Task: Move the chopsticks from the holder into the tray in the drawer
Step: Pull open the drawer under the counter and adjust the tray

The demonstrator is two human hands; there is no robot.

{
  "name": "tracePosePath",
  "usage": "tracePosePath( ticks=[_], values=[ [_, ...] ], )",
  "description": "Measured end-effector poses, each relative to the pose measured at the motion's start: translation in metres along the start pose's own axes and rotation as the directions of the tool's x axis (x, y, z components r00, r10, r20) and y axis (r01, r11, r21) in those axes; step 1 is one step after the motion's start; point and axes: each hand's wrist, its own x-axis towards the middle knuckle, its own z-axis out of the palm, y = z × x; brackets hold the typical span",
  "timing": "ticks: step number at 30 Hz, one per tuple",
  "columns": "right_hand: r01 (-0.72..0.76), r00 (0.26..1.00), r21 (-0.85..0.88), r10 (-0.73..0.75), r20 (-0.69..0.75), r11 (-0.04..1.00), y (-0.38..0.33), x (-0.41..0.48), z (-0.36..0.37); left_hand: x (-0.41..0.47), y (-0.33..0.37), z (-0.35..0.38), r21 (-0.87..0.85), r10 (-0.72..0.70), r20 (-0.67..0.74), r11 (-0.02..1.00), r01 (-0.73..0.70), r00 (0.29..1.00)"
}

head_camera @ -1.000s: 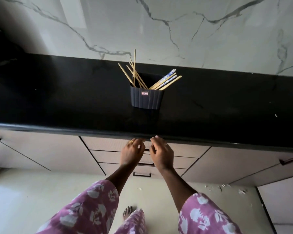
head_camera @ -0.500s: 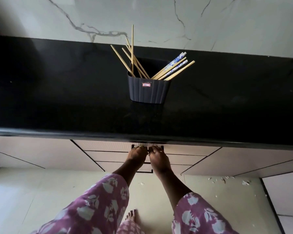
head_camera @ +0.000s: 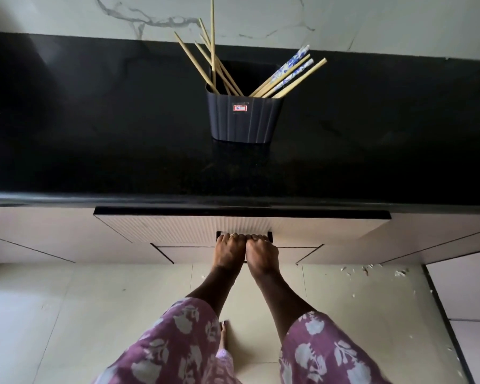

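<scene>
**Both hands on the drawer handle, chopsticks in the holder on the counter**

A black polished counter point(head_camera: 94, 134) runs the full width of the view, and the dark ribbed holder point(head_camera: 244, 120) stands on it toward the back, near the white marble-veined wall point(head_camera: 372, 20). A small red and white label sits on the holder's front face. The chopsticks point(head_camera: 214, 65) stand inside the holder in two fans: plain wooden ones lean left and up from its left side, and a second bunch, two with blue and white patterned ends point(head_camera: 291, 63), leans out to the right over the rim.

In front of the holder, below the counter's rounded edge, the top drawer point(head_camera: 178, 228) has its pale ribbed front standing slightly out from the cabinet fronts on either side, with a dark strip showing along its top. Its inside and any tray are hidden. The dark handle point(head_camera: 269, 236) sits on the drawer front straight below the holder. The left hand point(head_camera: 229, 252) and right hand point(head_camera: 261, 254) are side by side, touching, with fingers curled closed over that handle; a ring shows on a left finger.

Below the drawer more flat cabinet fronts are visible. The floor point(head_camera: 67, 314) is pale tile, with scattered white scraps point(head_camera: 372, 271) lying to the right of the drawer near the cabinet base. Purple floral sleeves point(head_camera: 178, 342) cover both forearms, and a bare foot point(head_camera: 223, 335) shows between them
</scene>
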Motion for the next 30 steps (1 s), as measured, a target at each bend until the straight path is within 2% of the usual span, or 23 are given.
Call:
tracePosePath(
  ticks=[3, 7, 11, 13, 16, 18, 21, 24, 28, 30],
  values=[
    [0.015, 1.000, -0.006, -0.016, -0.023, 1.000, 0.000, -0.020, -0.002, -0.023, 0.003, 0.002, 0.029, 0.042, -0.024, 0.999, -0.042, 0.999],
    [0.084, 0.996, 0.012, -0.085, 0.025, 0.996, 0.002, -0.062, 0.005, -0.066, 0.009, 0.011, 0.039, 0.096, -0.044, 0.995, -0.094, 0.994],
    [0.080, 0.992, 0.080, -0.087, 0.091, 0.994, 0.006, -0.105, -0.004, -0.115, 0.016, 0.010, -0.058, 0.158, -0.207, 0.983, -0.173, 0.965],
    [0.187, 0.982, 0.055, -0.186, -0.011, 0.981, 0.008, -0.128, -0.019, -0.138, 0.024, 0.002, -0.015, 0.195, -0.330, 0.977, -0.211, 0.924],
    [0.368, 0.929, 0.025, -0.367, -0.044, 0.930, 0.007, -0.161, -0.039, -0.165, 0.035, -0.016, 0.025, 0.166, -0.430, 0.985, -0.172, 0.888],
    [0.479, 0.870, 0.019, -0.472, -0.141, 0.878, 0.010, -0.180, -0.046, -0.182, 0.041, -0.027, 0.028, 0.091, -0.414, 0.996, -0.088, 0.906],
    [0.506, 0.836, -0.020, -0.496, -0.235, 0.863, 0.011, -0.199, -0.063, -0.207, 0.047, -0.040, -0.028, -0.117, -0.345, 0.993, 0.115, 0.931],
    [0.450, 0.873, -0.028, -0.446, -0.195, 0.893, 0.010, -0.216, -0.072, -0.226, 0.046, -0.040, -0.049, -0.202, -0.218, 0.979, 0.196, 0.955],
    [0.396, 0.916, -0.009, -0.395, -0.064, 0.918, 0.014, -0.242, -0.068, -0.248, 0.054, -0.041, -0.072, -0.237, -0.188, 0.971, 0.228, 0.953],
    [0.341, 0.939, 0.041, -0.339, -0.055, 0.939, 0.013, -0.252, -0.067, -0.256, 0.059, -0.042, -0.089, -0.287, -0.141, 0.957, 0.277, 0.947]
  ],
)
